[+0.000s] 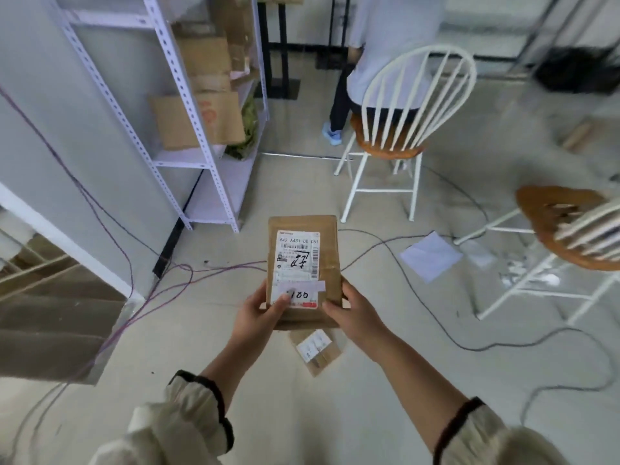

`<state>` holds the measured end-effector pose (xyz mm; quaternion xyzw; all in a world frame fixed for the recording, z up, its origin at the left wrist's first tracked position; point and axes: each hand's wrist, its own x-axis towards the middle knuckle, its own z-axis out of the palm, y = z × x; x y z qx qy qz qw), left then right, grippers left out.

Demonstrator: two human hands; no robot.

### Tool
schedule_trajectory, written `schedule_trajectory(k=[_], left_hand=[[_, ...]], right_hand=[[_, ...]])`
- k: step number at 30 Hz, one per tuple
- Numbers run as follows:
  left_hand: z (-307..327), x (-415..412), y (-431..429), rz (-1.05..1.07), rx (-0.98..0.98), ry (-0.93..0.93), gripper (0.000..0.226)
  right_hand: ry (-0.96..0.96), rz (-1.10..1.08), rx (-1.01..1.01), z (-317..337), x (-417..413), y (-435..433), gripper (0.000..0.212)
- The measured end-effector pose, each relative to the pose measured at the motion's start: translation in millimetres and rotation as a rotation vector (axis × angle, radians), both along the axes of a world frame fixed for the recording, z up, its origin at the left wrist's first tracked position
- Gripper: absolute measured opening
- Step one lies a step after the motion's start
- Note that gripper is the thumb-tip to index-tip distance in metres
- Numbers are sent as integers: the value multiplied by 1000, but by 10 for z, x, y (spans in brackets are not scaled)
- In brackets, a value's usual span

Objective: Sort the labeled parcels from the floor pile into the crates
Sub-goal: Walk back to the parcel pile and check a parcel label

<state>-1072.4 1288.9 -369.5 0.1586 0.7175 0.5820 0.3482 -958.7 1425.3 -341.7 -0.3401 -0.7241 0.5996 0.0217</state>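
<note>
A smooth pale concrete floor [255, 391] carries a perforated white metal shelving rack [188, 105] and a white spindle-back chair with a round wooden seat [396, 129]. A flat rectangular brown cardboard parcel [330, 253] with a white printed label is held in the air over the floor. The left hand [265, 312] and right hand [352, 312] grip its lower corners, thumbs on top. A smaller labelled brown cardboard parcel [318, 352] lies on the floor below.

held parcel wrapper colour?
Brown kraft, on the parcel, with a white shipping label; head view.
</note>
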Motion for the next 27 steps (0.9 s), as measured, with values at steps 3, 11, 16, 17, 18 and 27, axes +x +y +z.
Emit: schedule_trajectory(k=[3,11,16,17,18,27], left_hand=[[731,184,-18,-69,22,34,23],[1381,459,-252,-261,5,173,31],[1559,764,-171,-481,1,293,31],[1591,874,-133,-535,19,293,33],[1622,1010,-94,-603,45,305,34],[2027,3350,-469,-1221,201,180,37]], right_hand=[[13,-61,30,737,264,-124,43],[97,-357,54,1314,857,-726,43],[86,-617,163,1460,1359,-1017,40],[87,-672,175,1500,1502,-1088,37],[95,-727,187,1544,1666,-1170,37],[65,-1368,307,1893,3856,-2739,33]])
